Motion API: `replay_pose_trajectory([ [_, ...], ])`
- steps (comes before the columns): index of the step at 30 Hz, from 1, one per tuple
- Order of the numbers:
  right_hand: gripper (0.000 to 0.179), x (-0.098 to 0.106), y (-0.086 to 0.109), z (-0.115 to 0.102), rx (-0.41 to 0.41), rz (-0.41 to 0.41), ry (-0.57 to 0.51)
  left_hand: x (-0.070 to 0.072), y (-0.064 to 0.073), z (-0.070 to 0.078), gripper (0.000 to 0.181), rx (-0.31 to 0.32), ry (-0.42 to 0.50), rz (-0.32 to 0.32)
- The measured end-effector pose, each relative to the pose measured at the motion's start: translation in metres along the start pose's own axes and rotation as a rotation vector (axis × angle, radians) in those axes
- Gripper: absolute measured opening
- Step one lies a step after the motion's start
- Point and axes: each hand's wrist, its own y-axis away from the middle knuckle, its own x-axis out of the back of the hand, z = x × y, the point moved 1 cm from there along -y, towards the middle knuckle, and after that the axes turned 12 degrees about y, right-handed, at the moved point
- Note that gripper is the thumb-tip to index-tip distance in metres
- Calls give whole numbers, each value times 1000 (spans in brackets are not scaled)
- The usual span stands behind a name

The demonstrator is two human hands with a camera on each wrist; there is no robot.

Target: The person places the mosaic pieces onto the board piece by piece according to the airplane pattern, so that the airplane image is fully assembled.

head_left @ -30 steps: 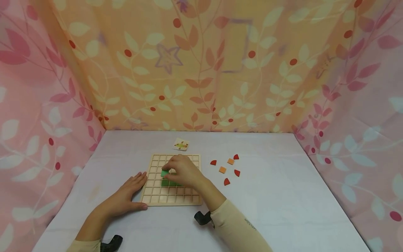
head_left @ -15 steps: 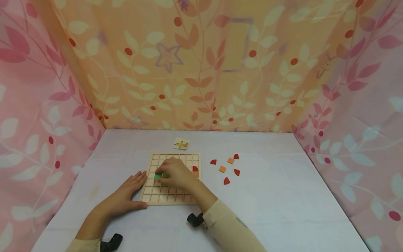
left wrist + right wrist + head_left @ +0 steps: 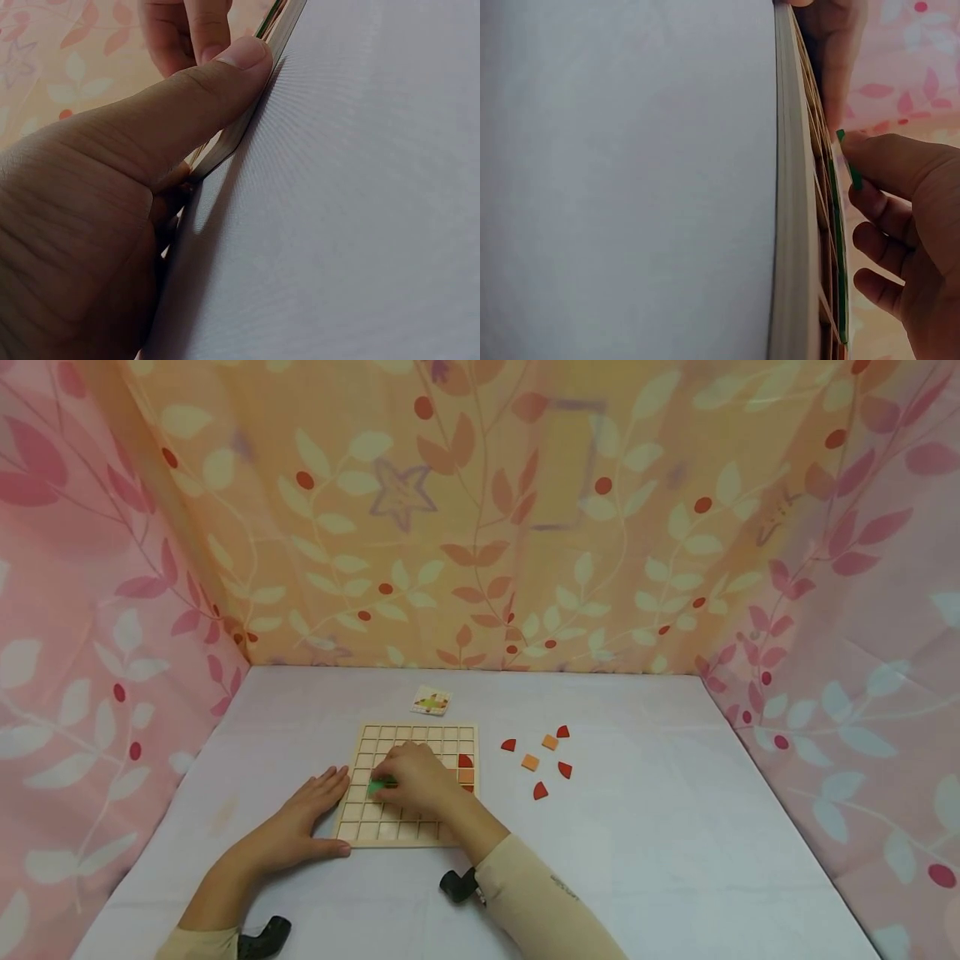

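Note:
My right hand [image 3: 420,781] pinches a green square tile [image 3: 376,787] between thumb and fingers, over the left-middle cells of a wooden grid board [image 3: 388,832]. In the right wrist view this green tile [image 3: 850,159] is tilted, its lower end near the board's surface. More green pieces sit in the board beyond it, mostly covered by the hand in the head view. My left hand [image 3: 300,822] lies along the board's left side, fingers extended. The left wrist view has its thumb [image 3: 244,56] pressing on the board's near edge.
At the board's right side lie a red quarter-circle tile [image 3: 466,761] and an orange square tile [image 3: 466,776]. Several loose red quarter-circles and two orange squares [image 3: 530,762] are spread right of the board. A small pattern card [image 3: 431,700] lies behind it. Floral curtains surround the table.
My right hand has carried the green tile leftward across the board, then slightly nearer and lower. Red and orange tiles at the board's right have come into view. The left hand stays put.

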Motion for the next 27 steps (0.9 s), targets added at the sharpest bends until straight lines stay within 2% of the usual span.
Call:
replay_pose_trajectory([
  [5,27,-4,0,-2,-5,-15,18,-1,0,-1,111,-19,-11,16],
  [12,26,-4,-1,-4,-4,-35,6,-1,-1,-4,115,30,-2,-14],
  [18,24,-7,-3,-6,27,-40,28,-2,-1,-6,116,46,0,-25],
  [27,26,-4,-5,-7,54,-23,53,-1,0,-5,114,9,-9,-9],
])
